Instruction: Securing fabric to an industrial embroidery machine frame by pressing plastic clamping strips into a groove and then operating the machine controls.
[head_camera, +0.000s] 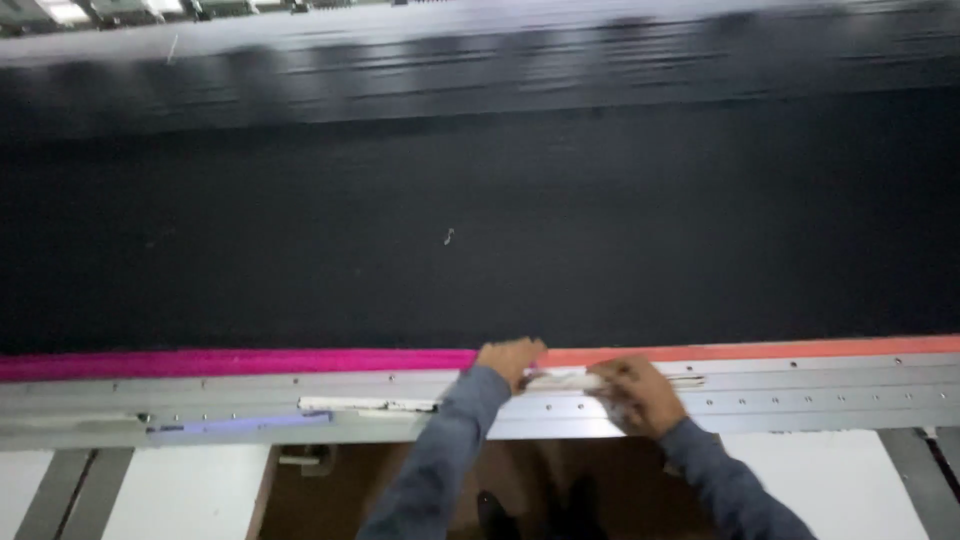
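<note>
A wide sheet of black fabric (480, 230) stretches across a machine, edged along the near side by a pink band (230, 362) that turns orange (760, 350) to the right. My left hand (510, 360) rests with curled fingers at the edge where pink meets orange. My right hand (640, 392) lies on the grey metal rail (820, 400) and grips a small white strip (565, 381) that reaches toward my left hand. Both arms wear grey-blue sleeves.
The metal rail runs the full width, with screw holes and a white label strip (365, 405) and a bluish strip (240, 425) to the left. Below it are white panels (160, 490) and a dark brown gap (560, 480). The fabric's far edge is motion-blurred.
</note>
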